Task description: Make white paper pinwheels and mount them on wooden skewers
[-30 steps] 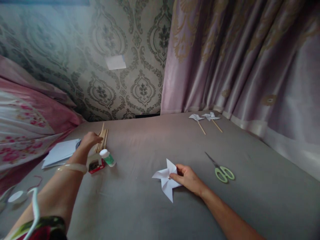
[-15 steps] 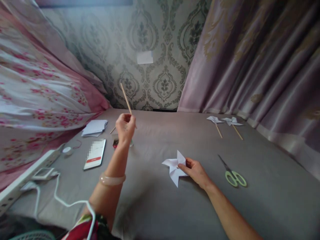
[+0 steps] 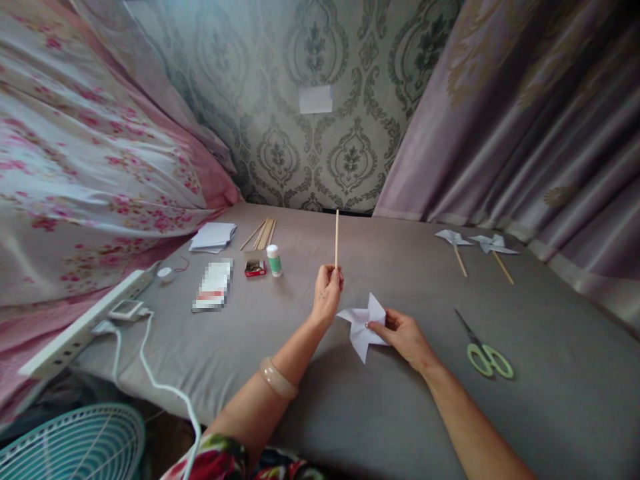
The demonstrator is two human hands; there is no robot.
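My left hand (image 3: 329, 291) is closed round the lower part of a thin wooden stick (image 3: 337, 237), which points upright. Just to its right, my right hand (image 3: 406, 335) pinches a white paper pinwheel (image 3: 367, 340) by its right side, the thumb close to a small metal pin at the centre. Stick and pinwheel are apart. Two finished-looking pinwheels on sticks, a left one (image 3: 453, 238) and a right one (image 3: 495, 244), lie at the back right. Scissors (image 3: 483, 352) with green handles rest to the right of my right hand.
Toward the back left lie a paper stack (image 3: 213, 237), several wooden sticks (image 3: 264, 233), a red box of small metal pieces (image 3: 255, 268) and a white-and-green bottle (image 3: 274, 261). A phone (image 3: 214, 285), a power strip (image 3: 85, 327) and a white cable (image 3: 167, 390) are at left. A fan (image 3: 75, 443) stands below.
My left hand has come rightward and down with the stick, from over the loose sticks to beside the pinwheel. My right hand keeps its hold. The view has shifted left.
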